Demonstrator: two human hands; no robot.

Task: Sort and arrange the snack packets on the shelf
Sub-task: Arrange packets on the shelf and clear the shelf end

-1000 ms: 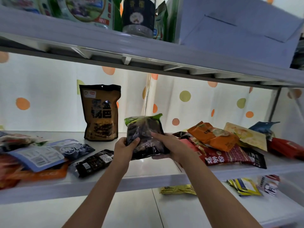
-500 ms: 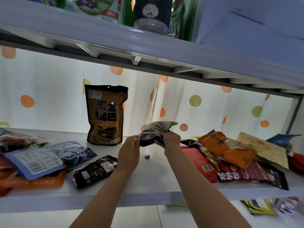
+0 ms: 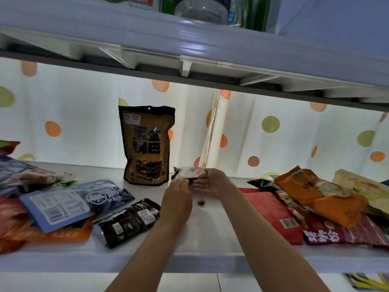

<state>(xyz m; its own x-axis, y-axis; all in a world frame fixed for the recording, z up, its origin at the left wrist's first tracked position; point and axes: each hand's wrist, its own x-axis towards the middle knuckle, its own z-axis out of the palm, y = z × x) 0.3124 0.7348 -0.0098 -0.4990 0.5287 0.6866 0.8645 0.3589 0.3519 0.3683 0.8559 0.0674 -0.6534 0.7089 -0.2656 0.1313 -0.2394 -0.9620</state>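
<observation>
Both hands, left hand (image 3: 177, 193) and right hand (image 3: 212, 183), grip the dark packet (image 3: 188, 172) beside the brown pouch (image 3: 146, 144); a careless placement may topple that pouch.

brown standing pouch (image 3: 146, 145) with large Chinese characters, otherwise nothing clearly legible

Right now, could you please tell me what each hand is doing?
Left hand: fingers at the near edge of the dark snack packet, holding it.
Right hand: gripping the same packet from the right side.
</observation>
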